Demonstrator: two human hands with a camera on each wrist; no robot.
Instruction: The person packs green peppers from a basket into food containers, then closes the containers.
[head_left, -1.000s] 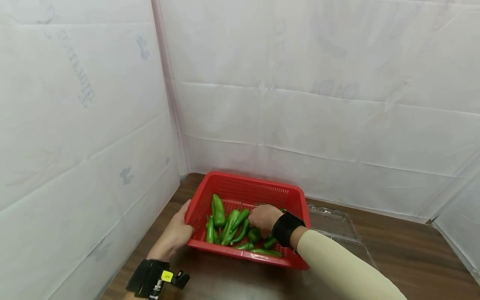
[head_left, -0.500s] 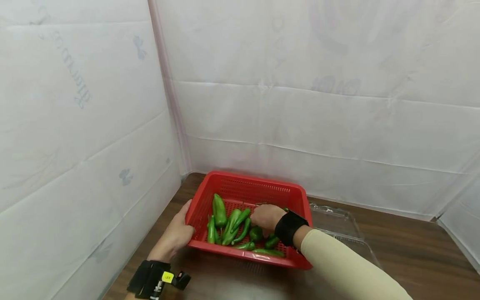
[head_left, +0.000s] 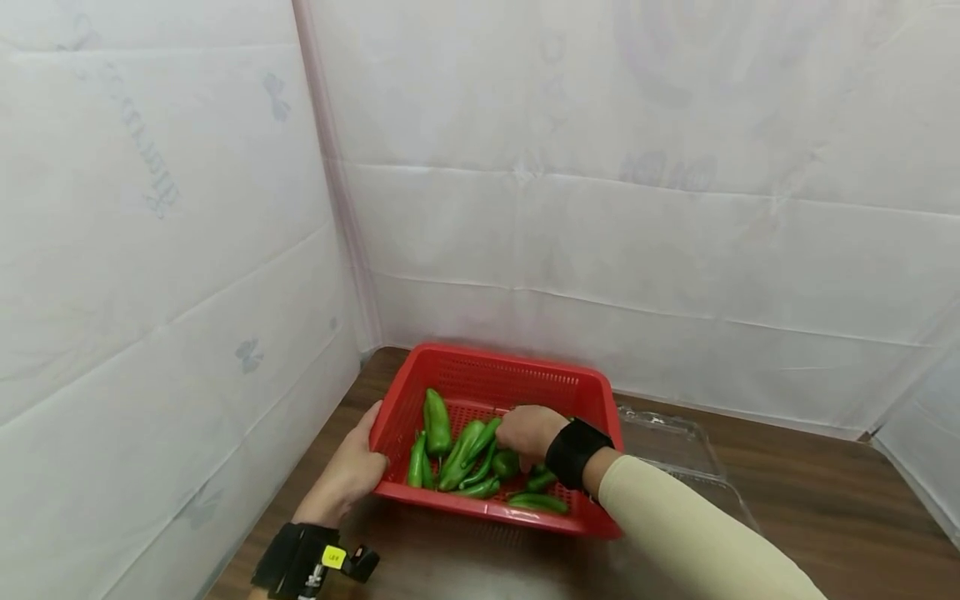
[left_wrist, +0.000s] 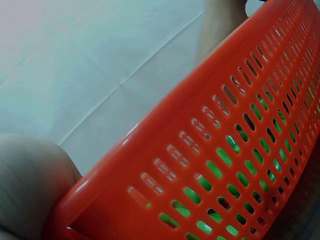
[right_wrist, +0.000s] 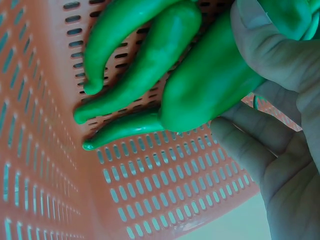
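A red slotted basket [head_left: 495, 360] stands on a brown table near the left corner and holds several green peppers [head_left: 437, 421]. My left hand [head_left: 347, 473] grips the basket's left rim, and in the left wrist view that hand [left_wrist: 30, 185] sits against the basket's outer wall [left_wrist: 225, 150]. My right hand [head_left: 528, 432] reaches down inside the basket among the peppers. In the right wrist view its fingers [right_wrist: 280, 165] curl round a thick green pepper [right_wrist: 210, 85], with thinner peppers [right_wrist: 145, 65] lying beside it on the basket floor [right_wrist: 150, 190].
A clear plastic container [head_left: 675, 446] lies on the table just right of the basket. White sheeting [head_left: 187, 250] walls in the left and back sides. Bare brown tabletop [head_left: 825, 492] stretches to the right.
My right hand has shifted a little up and left inside the basket, and the peppers near it have slid slightly left. The left hand stays on the rim.
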